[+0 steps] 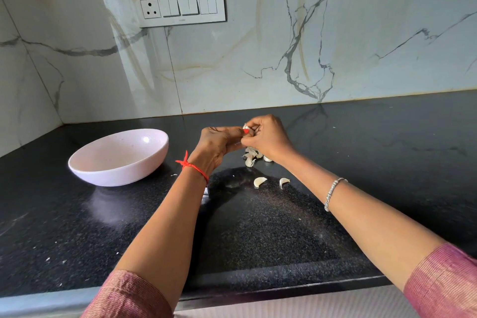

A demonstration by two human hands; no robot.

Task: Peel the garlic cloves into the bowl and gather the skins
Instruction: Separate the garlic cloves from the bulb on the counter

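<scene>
Above the black counter, my left hand [219, 141] and my right hand [268, 137] meet and pinch one garlic clove [246, 127] between their fingertips; only its white tip shows. Right under the hands lies a small pile of unpeeled cloves [251, 157], partly hidden by my right wrist. Two loose cloves lie nearer to me: one [259, 182] and another [284, 182] to its right. A pale pink bowl [85, 162] stands to the left of my hands, with nothing visible inside.
The black speckled counter [258, 227] runs from the marble wall to its front edge near me. A white switch panel [180, 6] is on the wall. Small white skin flecks [173, 175] lie scattered on the counter near the bowl.
</scene>
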